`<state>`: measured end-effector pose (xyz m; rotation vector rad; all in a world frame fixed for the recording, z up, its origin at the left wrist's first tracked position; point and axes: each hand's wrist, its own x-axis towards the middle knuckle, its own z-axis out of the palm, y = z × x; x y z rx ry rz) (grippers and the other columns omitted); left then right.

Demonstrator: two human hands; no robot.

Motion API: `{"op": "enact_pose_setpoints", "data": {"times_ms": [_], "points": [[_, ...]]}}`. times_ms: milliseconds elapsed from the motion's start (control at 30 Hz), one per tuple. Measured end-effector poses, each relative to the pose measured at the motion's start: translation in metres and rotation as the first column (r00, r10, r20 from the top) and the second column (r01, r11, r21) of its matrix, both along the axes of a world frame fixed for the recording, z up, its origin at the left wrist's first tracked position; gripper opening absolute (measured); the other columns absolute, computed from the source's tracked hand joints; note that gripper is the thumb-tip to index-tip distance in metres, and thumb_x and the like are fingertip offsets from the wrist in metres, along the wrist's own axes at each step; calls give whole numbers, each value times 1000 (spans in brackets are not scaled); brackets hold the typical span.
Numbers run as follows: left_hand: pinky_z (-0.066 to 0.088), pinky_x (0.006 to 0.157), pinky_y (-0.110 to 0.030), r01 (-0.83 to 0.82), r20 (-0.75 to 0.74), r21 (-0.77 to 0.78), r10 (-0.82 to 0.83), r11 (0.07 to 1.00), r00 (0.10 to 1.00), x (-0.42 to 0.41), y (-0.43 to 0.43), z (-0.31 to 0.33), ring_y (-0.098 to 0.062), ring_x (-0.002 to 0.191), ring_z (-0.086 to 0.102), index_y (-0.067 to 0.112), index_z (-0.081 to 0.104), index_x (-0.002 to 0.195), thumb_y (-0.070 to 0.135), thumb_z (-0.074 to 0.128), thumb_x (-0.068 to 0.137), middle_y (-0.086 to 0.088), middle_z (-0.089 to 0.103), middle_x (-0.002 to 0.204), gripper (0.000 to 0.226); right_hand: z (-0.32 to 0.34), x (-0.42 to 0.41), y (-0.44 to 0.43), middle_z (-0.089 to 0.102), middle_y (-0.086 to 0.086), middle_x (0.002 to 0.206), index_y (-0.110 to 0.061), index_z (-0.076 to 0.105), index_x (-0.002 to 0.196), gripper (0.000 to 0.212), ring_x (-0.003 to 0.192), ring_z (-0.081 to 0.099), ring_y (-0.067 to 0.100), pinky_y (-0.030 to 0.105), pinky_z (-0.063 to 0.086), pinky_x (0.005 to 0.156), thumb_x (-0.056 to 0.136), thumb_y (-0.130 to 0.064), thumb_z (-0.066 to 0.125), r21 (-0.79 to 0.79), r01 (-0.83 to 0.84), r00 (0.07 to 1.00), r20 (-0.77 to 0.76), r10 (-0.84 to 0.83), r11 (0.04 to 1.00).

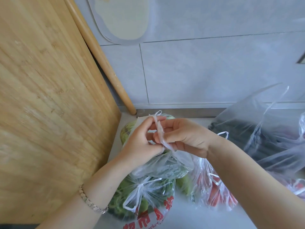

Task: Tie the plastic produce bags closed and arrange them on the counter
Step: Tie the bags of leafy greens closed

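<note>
- Left hand, right hand: fingers curled, both pinching the twisted handles of a clear produce bag.
- Produce bag: mid-frame, over the worktop.
- Knotted bag of greens: touching it at 6 o'clock.
- Wooden board: 9 o'clock.

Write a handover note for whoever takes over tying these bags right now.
The left hand and right hand both pinch the twisted handles of the clear bag of green produce; knot not finished.
In front, the printed bag is knotted, on the counter.
Cannot tell if the carrot bag is tied; the dark bag looks open.
To do: finish this knot, tie the rest, arrange them.
</note>
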<state>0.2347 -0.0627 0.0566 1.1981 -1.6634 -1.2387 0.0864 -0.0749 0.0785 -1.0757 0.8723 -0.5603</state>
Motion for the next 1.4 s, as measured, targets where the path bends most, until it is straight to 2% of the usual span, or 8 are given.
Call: {"op": "enact_pose_setpoints", "data": {"times_ms": [233,467,600,700,833,1067,1233,1400], "points": [[38,59,-24,-39,149,-21,42,999,988,11,-7,-20,-12,54,42,23,53,55,10,72,76,0,43,51,32,-35,-22,-8,30,-5,49,-14,53,62,23,43,28,8,17,27,46,80,-8,66,66,236,959,-176,-222,969],[44,51,-22,-87,-464,605,439,791,769,50,-4,-61,-9,30,32,15,38,32,21,60,69,5,27,29,43,-105,-43,4,28,-5,32,-17,34,39,50,26,31,10,23,29,54,86,-11,52,570,585,766,-154,-624,577],[26,41,-21,2,90,542,-60,840,994,45,-8,-46,-9,33,27,13,62,55,31,59,86,6,35,36,36,-105,-33,4,31,-3,33,-15,39,57,34,32,41,12,21,46,44,87,-7,53,503,602,749,-88,-657,620],[48,64,-34,82,413,348,-232,934,881,42,-10,-33,-9,38,33,18,48,43,34,56,90,8,33,36,50,-91,-40,2,25,-6,38,-18,30,57,41,32,26,8,16,27,32,87,-6,54,386,493,849,-16,-528,780],[30,55,-28,224,523,189,-291,956,801,32,-6,-17,-10,40,28,13,46,49,35,52,92,7,27,39,48,-68,-35,2,27,-6,43,-21,30,49,49,36,24,7,14,25,37,86,-21,61,3,94,901,-425,-84,996],[27,45,-17,-180,-30,135,186,974,982,22,-7,-14,-11,37,18,21,26,33,11,55,86,6,21,35,61,-61,-33,-14,18,-10,35,-26,27,36,61,32,13,7,17,10,36,88,-5,52,89,522,852,-95,-515,848],[17,33,-16,-255,-349,737,675,626,650,42,-1,-59,-7,26,17,23,26,38,5,37,90,5,18,29,56,-102,-42,-2,20,-9,29,-20,21,52,44,23,16,5,12,10,27,86,4,38,447,572,804,-139,-579,688],[27,31,-11,-126,-383,874,826,469,413,43,-3,-77,-6,26,32,18,38,54,15,37,94,5,35,34,39,-126,-42,9,30,-5,29,-17,32,54,40,22,27,6,10,24,26,87,-4,50,607,596,718,-111,-687,525]]}}
